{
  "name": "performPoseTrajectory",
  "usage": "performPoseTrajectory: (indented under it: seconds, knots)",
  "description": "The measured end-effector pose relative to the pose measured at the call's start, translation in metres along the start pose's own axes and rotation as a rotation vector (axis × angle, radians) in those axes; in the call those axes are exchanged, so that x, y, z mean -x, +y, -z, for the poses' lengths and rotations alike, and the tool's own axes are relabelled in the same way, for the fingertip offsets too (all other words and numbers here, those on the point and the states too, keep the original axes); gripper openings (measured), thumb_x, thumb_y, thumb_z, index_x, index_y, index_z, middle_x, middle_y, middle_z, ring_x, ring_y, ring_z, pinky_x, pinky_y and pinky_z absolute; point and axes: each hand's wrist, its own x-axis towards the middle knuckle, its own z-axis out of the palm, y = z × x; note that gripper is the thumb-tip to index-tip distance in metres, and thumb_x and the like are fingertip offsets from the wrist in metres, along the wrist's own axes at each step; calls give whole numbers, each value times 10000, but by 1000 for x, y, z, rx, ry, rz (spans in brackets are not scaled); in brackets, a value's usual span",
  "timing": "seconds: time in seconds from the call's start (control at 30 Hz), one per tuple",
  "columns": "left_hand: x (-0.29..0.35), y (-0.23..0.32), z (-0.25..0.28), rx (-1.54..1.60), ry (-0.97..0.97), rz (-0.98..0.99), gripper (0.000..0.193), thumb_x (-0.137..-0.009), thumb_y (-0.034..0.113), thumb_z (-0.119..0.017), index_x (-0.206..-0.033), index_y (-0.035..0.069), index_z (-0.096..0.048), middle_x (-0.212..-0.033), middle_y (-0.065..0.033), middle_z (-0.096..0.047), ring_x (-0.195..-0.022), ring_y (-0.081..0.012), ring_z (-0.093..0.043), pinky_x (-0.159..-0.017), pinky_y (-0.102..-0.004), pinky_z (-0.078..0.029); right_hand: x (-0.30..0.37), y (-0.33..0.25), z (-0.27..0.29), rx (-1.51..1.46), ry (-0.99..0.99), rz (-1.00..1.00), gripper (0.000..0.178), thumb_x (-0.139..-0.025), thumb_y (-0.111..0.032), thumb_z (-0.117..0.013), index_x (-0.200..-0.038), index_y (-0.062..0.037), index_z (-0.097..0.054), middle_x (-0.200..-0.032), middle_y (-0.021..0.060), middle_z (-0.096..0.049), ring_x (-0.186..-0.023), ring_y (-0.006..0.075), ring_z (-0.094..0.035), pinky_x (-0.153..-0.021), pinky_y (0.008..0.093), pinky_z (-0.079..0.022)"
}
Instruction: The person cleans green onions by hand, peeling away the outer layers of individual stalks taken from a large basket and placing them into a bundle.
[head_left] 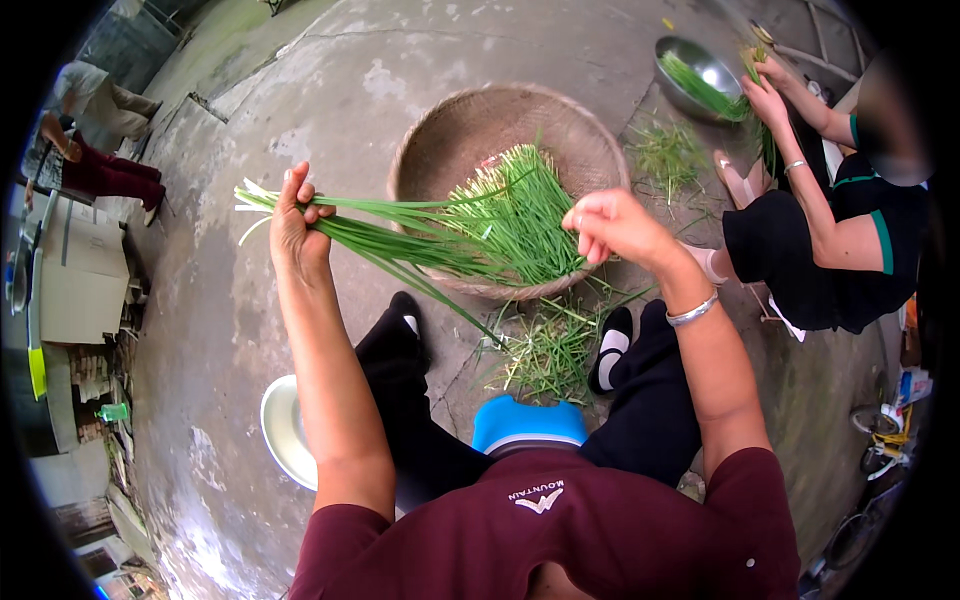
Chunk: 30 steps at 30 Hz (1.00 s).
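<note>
My left hand (302,228) is closed around a bunch of green chives (372,228), level and left of the basket. Their pale ends stick out past my fingers on the left, and the long leaves trail right over the rim. In front of me the wide woven basket (425,125) holds a heap of chives (535,225), cut ends toward the back left. Above the basket's right rim is my right hand (622,226), fingers curled in a pinch; what it holds, if anything, cannot be made out.
Loose chive scraps (548,350) lie between my feet, with more trimmings (668,160) right of the basket. A seated co-worker (825,210) handles chives over a metal bowl (690,85). Nearby are a white basin (287,430) and a blue stool (527,420) under me.
</note>
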Motion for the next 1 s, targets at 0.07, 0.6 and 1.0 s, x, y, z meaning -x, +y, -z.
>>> performPoseTrajectory:
  seconds: [0.07,0.6,1.0]
  knots:
    - [6,5,-3,-93,42,-35,220,-822,230,-464,-898,32,-522,-518,35,-391,-398,-39,-272,-406,-176,-276,-5,24,-7,148,-78,107,217,-735,-92,-494,-918,20,-522,-714,92,-580,-595,131,-556,-540,235,-451]
    - [21,0,-12,-578,179,-387,251,-804,189,-443,-846,-27,-565,-846,-105,-580,-664,-153,-533,-617,-252,-397,-99,188,-56,778,210,108,78,-616,-89,-576,-621,-12,-566,-593,138,-554,-577,293,-543,-556,349,-427]
    - [28,-11,-29,-586,145,-173,266,-819,191,-428,-656,3,-524,-559,-77,-541,-385,-48,-331,-363,-191,-264,-223,261,-133,480,434,-207,96,-626,-102,-552,-675,-20,-558,-664,129,-575,-650,251,-564,-607,329,-444]
